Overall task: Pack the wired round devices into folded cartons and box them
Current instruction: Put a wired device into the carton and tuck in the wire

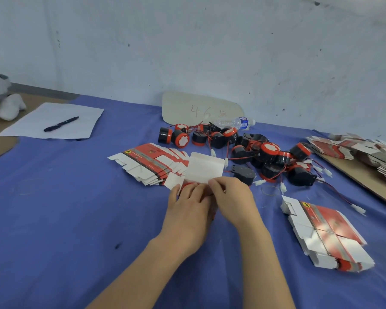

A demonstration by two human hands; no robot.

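Trouble is waiting mostly in the wire: the left hand (188,198) is curling round the carton (204,168), where a red-rimmed device (187,185) is showing at the mouth, and the right hand (228,194) is pinching the carton's near edge, so a trailing lead is likely to be getting caught under the flap (I cannot see where this one's lead lies). The thin card may be creasing if the flap is being forced over a device sitting proud. The pile (265,157) of loose devices is lying just beyond, leads tangled, so lifting one risks dragging others. The worktop (65,197) is wearing a blue cloth and carrying flat cartons (147,161), a bottle (234,123), paper (54,114) and a pen (60,124); a scuffed pale wall (210,52) is standing behind.
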